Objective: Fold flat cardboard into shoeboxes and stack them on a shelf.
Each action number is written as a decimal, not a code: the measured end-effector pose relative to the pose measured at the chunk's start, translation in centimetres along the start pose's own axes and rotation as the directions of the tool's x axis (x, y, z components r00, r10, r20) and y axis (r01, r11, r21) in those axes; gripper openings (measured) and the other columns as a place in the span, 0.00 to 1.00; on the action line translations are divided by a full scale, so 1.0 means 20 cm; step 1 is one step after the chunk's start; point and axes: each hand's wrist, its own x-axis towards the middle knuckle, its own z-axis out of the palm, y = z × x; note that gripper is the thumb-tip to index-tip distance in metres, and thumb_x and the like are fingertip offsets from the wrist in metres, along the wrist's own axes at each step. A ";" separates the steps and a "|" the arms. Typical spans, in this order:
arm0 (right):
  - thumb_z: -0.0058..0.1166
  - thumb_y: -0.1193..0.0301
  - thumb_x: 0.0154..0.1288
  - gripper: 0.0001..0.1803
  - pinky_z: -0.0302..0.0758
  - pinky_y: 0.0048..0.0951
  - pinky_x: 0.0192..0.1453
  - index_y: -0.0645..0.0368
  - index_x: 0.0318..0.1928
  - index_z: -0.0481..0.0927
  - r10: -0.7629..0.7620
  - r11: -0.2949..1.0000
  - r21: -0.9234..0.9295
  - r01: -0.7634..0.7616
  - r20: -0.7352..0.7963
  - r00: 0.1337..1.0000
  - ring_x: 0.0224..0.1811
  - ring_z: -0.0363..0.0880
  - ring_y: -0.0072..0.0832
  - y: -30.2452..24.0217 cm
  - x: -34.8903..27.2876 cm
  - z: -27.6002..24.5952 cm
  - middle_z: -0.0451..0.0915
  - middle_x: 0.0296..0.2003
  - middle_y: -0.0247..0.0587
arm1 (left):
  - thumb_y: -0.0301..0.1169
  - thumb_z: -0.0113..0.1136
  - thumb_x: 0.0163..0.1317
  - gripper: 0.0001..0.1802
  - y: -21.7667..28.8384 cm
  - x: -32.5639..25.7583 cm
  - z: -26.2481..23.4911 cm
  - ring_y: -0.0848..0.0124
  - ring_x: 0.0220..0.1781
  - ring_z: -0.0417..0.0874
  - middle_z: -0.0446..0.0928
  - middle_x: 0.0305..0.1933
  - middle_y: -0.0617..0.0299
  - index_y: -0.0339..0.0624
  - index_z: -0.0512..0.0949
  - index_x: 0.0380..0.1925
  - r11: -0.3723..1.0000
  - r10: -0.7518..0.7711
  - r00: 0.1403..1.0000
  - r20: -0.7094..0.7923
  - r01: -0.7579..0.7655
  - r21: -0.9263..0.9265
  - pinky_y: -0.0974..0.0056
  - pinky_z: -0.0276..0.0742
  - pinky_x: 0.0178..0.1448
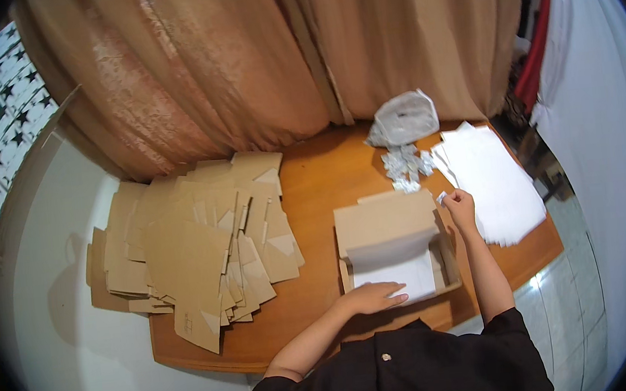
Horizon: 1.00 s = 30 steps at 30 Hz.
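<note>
At frame centre we see one open cardboard box (393, 244) on the round wooden table (312, 188), its lid flap raised and white paper lining the inside. Our left hand (374, 297) lies flat, fingers spread and relaxed, on that paper at the box's near edge. Our right hand (459, 205), just right of the box, pinches one small white packet (441, 197) between fingertips. In the upper middle sits one grey plastic bag (402, 119) with a loose heap of small white packets (404, 165) spilling below it, too many to count. One stack of white sheets (496, 181) lies at right; one sprawling pile of flat cardboard blanks (190, 245) fills the left.
</note>
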 end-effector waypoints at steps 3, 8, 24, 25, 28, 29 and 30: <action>0.51 0.77 0.53 0.03 0.66 0.21 0.24 0.63 0.26 0.72 0.029 0.989 0.143 -0.019 -0.073 0.997 0.21 0.67 0.16 -0.02 -0.23 -0.12 0.71 0.19 0.31 | 0.56 0.44 0.63 0.33 0.08 -0.13 0.00 0.56 0.59 0.71 0.71 0.57 0.49 0.40 0.69 0.56 0.988 0.040 0.997 -0.059 -0.031 0.149 0.58 0.61 0.64; 0.42 0.81 0.55 0.10 0.71 0.21 0.29 0.61 0.38 0.74 0.016 0.995 0.099 -0.027 0.112 0.994 0.27 0.72 0.19 -0.10 -0.49 -0.23 0.75 0.28 0.35 | 0.47 0.53 0.60 0.22 -0.04 -0.29 0.11 0.62 0.48 0.78 0.79 0.45 0.57 0.46 0.77 0.48 0.950 0.043 0.986 -0.163 0.010 0.312 0.60 0.64 0.59; 0.45 0.74 0.55 0.10 0.63 0.50 0.53 0.58 0.30 0.81 -0.074 0.827 -0.303 0.474 0.777 0.625 0.42 0.76 0.37 -0.28 -0.85 0.05 0.79 0.34 0.39 | 0.40 0.58 0.56 0.12 -0.13 -0.49 0.13 0.59 0.37 0.80 0.81 0.32 0.56 0.46 0.83 0.31 0.988 -0.143 0.962 -0.232 0.153 0.024 0.60 0.72 0.45; 0.45 0.74 0.55 0.10 0.63 0.50 0.53 0.58 0.30 0.81 -0.072 0.825 -0.305 0.475 0.778 0.624 0.42 0.76 0.37 -0.29 -0.86 0.05 0.79 0.34 0.39 | 0.40 0.58 0.55 0.12 -0.12 -0.49 0.12 0.58 0.36 0.80 0.81 0.32 0.55 0.45 0.83 0.31 0.986 -0.161 0.962 -0.222 0.164 -0.004 0.59 0.73 0.43; 0.48 0.68 0.56 0.10 0.53 0.59 0.61 0.54 0.34 0.82 0.051 0.760 -0.394 0.517 0.829 0.557 0.48 0.74 0.34 -0.29 -0.91 0.06 0.79 0.38 0.35 | 0.38 0.59 0.54 0.11 -0.12 -0.48 0.12 0.59 0.34 0.81 0.81 0.31 0.54 0.45 0.83 0.31 0.985 -0.172 0.963 -0.207 0.162 -0.065 0.60 0.74 0.41; 0.49 0.66 0.57 0.11 0.48 0.61 0.64 0.54 0.36 0.82 0.072 0.740 -0.398 0.543 0.849 0.524 0.49 0.74 0.33 -0.29 -0.92 0.07 0.78 0.40 0.35 | 0.37 0.59 0.53 0.10 -0.13 -0.48 0.12 0.59 0.34 0.81 0.81 0.30 0.54 0.45 0.83 0.30 0.983 -0.171 0.964 -0.201 0.154 -0.096 0.61 0.74 0.42; 0.51 0.64 0.58 0.11 0.44 0.62 0.67 0.53 0.37 0.82 0.095 0.719 -0.399 0.569 0.868 0.487 0.51 0.74 0.32 -0.28 -0.93 0.08 0.77 0.41 0.35 | 0.37 0.59 0.53 0.10 -0.15 -0.48 0.13 0.59 0.34 0.81 0.81 0.30 0.54 0.45 0.83 0.30 0.983 -0.170 0.964 -0.205 0.152 -0.101 0.61 0.74 0.42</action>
